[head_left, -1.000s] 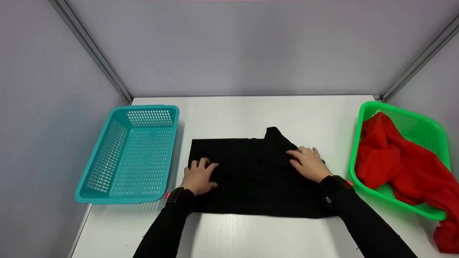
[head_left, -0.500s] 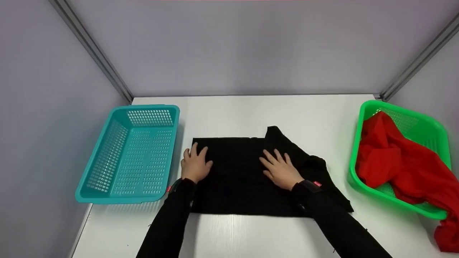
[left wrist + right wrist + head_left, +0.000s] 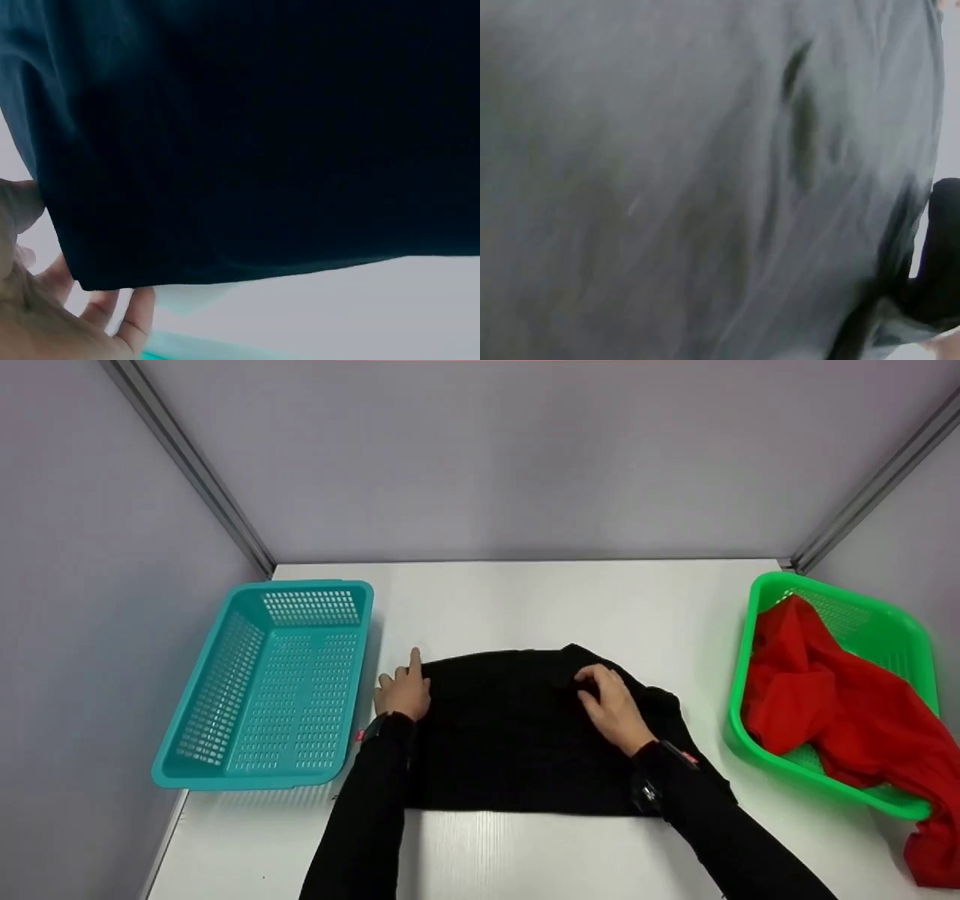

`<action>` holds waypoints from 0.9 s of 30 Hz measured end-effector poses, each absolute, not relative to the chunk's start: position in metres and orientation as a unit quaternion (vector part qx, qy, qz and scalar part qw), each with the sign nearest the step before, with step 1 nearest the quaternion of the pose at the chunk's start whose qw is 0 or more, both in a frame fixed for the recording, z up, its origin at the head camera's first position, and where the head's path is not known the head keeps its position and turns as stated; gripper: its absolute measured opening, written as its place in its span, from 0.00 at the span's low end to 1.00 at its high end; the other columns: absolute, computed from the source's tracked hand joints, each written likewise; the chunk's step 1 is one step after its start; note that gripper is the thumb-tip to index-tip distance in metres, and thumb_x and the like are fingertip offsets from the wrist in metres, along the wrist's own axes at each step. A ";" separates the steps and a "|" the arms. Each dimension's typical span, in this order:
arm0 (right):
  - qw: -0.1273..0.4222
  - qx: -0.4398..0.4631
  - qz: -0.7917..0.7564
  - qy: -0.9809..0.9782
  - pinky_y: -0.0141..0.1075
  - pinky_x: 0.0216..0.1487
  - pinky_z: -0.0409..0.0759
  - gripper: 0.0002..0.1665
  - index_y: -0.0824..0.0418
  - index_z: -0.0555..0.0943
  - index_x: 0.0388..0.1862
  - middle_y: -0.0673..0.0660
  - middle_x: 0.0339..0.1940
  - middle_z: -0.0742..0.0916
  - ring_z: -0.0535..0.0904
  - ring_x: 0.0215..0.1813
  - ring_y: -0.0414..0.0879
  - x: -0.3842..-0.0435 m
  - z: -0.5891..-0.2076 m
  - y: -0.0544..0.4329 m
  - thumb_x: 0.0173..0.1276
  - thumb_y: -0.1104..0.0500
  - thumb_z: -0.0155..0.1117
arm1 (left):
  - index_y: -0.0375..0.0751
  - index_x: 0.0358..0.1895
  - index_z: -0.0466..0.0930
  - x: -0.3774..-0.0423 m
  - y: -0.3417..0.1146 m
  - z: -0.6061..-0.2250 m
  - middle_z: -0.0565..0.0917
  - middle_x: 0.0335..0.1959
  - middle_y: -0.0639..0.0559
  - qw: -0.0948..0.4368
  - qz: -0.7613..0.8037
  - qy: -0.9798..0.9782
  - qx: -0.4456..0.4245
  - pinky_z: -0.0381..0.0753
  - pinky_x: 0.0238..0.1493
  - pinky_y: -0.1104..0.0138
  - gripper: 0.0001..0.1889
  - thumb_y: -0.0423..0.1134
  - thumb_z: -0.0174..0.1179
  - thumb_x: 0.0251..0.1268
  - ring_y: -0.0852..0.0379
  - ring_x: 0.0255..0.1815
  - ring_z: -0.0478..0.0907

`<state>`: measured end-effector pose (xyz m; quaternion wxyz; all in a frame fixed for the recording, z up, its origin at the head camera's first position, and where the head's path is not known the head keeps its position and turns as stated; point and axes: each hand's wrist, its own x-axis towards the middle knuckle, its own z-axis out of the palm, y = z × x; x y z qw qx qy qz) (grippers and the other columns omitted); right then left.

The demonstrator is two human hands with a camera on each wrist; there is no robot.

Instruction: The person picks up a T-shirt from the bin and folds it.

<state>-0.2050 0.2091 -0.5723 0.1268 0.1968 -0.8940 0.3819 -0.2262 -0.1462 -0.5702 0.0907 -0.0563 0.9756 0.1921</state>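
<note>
A dark folded garment [image 3: 510,735] spreads across the white table, its far right part rumpled. My left hand [image 3: 403,694] is at its far left corner, index finger extended. In the left wrist view the left hand's fingers [image 3: 137,319] look straight, their tips partly covered by the cloth's edge, with the thumb beside it. My right hand [image 3: 615,709] pinches the cloth near the far right part, index finger and thumb curled toward each other. In the right wrist view, blurred grey-looking cloth [image 3: 667,187] fills most of the picture and hides the fingers.
A teal perforated basket [image 3: 349,705] stands at the left. On the right, a green basket [image 3: 739,675] holds a red cloth [image 3: 847,705] that hangs over its near rim. Grey panels [image 3: 525,457] enclose the back and sides of the table [image 3: 480,855].
The garment's raised far right corner has come down toward me, and its far left corner has shifted inward. My left hand has moved up to that corner; the right hand's spread fingers have curled.
</note>
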 end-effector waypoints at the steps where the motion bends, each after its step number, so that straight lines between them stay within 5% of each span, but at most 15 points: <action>1: 0.111 0.194 0.362 -0.905 0.58 0.63 0.71 0.22 0.69 0.78 0.59 0.65 0.49 0.84 0.79 0.53 0.60 -0.204 -0.573 0.211 0.65 0.73 0.66 | 0.43 0.82 0.52 -0.226 -0.147 -0.570 0.75 0.67 0.31 0.089 0.183 0.977 -0.058 0.69 0.65 0.38 0.31 0.42 0.48 0.82 0.26 0.66 0.68; 4: 0.061 0.204 0.294 -0.932 0.63 0.64 0.68 0.22 0.70 0.80 0.58 0.66 0.46 0.84 0.79 0.52 0.62 -0.201 -0.578 0.218 0.64 0.74 0.65 | 0.37 0.75 0.65 -0.224 -0.148 -0.571 0.81 0.60 0.32 0.078 0.164 0.981 -0.065 0.72 0.63 0.39 0.26 0.39 0.52 0.80 0.28 0.62 0.73; 6: 0.046 0.207 0.260 -0.942 0.65 0.64 0.67 0.15 0.68 0.84 0.50 0.63 0.42 0.84 0.80 0.50 0.61 -0.200 -0.579 0.220 0.63 0.73 0.66 | 0.34 0.66 0.74 -0.222 -0.148 -0.572 0.83 0.56 0.31 0.063 0.156 0.984 -0.062 0.75 0.59 0.40 0.20 0.36 0.57 0.76 0.30 0.58 0.76; 11: 0.106 0.167 0.288 -0.937 0.60 0.56 0.72 0.09 0.64 0.86 0.39 0.60 0.35 0.81 0.77 0.43 0.61 -0.212 -0.561 0.225 0.62 0.72 0.65 | 0.32 0.45 0.81 -0.225 -0.149 -0.570 0.78 0.50 0.32 -0.030 0.146 0.988 -0.030 0.80 0.49 0.44 0.08 0.30 0.64 0.65 0.32 0.51 0.75; 14: 0.160 0.110 0.311 -0.930 0.56 0.45 0.68 0.08 0.64 0.88 0.42 0.62 0.34 0.77 0.72 0.40 0.62 -0.227 -0.536 0.236 0.65 0.69 0.66 | 0.33 0.43 0.79 -0.230 -0.148 -0.559 0.78 0.49 0.33 -0.089 0.160 0.983 -0.008 0.79 0.47 0.43 0.08 0.31 0.66 0.64 0.32 0.49 0.75; 16: 0.168 0.067 0.329 -0.927 0.54 0.47 0.70 0.09 0.63 0.88 0.46 0.65 0.36 0.81 0.75 0.41 0.64 -0.237 -0.516 0.246 0.70 0.66 0.65 | 0.34 0.43 0.77 -0.234 -0.148 -0.546 0.82 0.46 0.35 -0.106 0.176 0.979 0.002 0.79 0.46 0.43 0.08 0.31 0.65 0.66 0.32 0.47 0.77; 22: 0.108 -0.034 0.443 -0.889 0.31 0.39 0.81 0.20 0.62 0.82 0.63 0.65 0.41 0.90 0.86 0.35 0.45 -0.261 -0.464 0.280 0.81 0.53 0.56 | 0.34 0.49 0.80 -0.247 -0.148 -0.516 0.87 0.43 0.37 -0.114 0.234 0.966 -0.001 0.80 0.48 0.46 0.08 0.27 0.59 0.69 0.35 0.45 0.82; 27: 0.075 -0.057 0.497 -0.863 0.35 0.60 0.79 0.27 0.63 0.78 0.68 0.64 0.59 0.86 0.84 0.56 0.46 -0.272 -0.439 0.298 0.82 0.47 0.52 | 0.31 0.48 0.83 -0.253 -0.151 -0.504 0.86 0.46 0.36 -0.114 0.280 0.953 -0.022 0.81 0.52 0.50 0.09 0.25 0.57 0.69 0.37 0.49 0.83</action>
